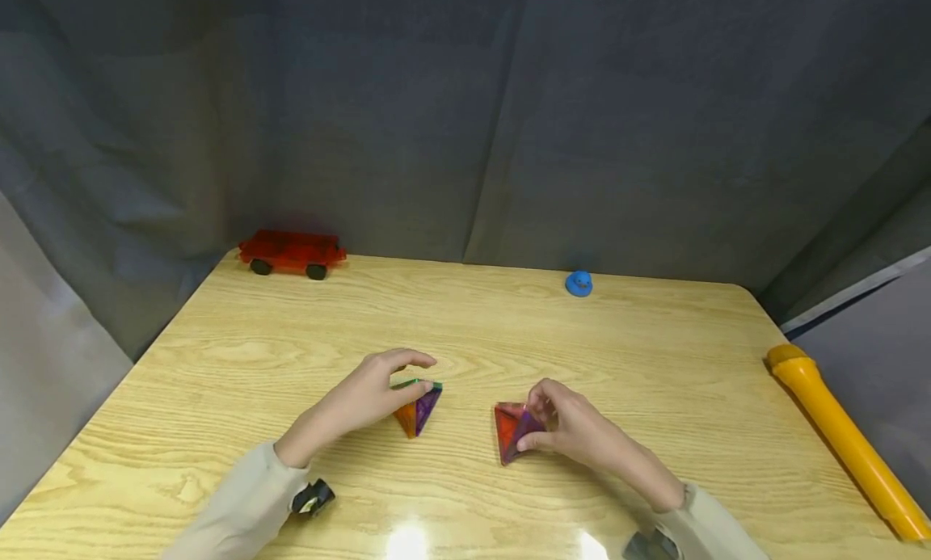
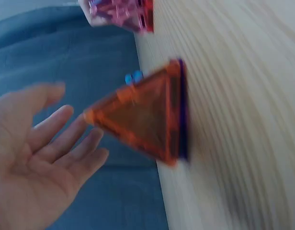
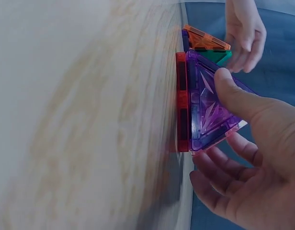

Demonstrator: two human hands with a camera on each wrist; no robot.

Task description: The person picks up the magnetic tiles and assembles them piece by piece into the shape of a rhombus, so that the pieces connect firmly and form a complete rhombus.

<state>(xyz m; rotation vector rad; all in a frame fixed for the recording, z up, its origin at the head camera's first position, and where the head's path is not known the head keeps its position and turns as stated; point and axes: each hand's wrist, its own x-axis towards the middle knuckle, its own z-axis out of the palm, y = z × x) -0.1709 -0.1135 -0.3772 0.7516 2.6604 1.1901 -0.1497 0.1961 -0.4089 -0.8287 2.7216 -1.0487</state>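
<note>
Near the table's middle stands a small pyramid of translucent magnetic tiles (image 1: 405,417), with orange, purple and green sides. My left hand (image 1: 380,386) hovers around its top, thumb and fingers spread. The left wrist view shows the orange tile (image 2: 142,117) just beyond the loosely extended fingers (image 2: 83,148). To the right, my right hand (image 1: 575,428) pinches a second magnetic-tile pyramid (image 1: 507,432), red and purple. In the right wrist view the thumb presses on its purple tile (image 3: 209,108), while the other fingers reach behind; a red tile (image 3: 183,103) forms its base at the tabletop.
A red translucent toy cart (image 1: 294,250) with black wheels stands at the table's back left. A small blue rubber duck (image 1: 579,284) sits near the back edge. Along the right edge lies a long yellow-orange plastic bat (image 1: 844,439). Dark curtains (image 1: 465,124) hang behind the wooden table (image 1: 655,342).
</note>
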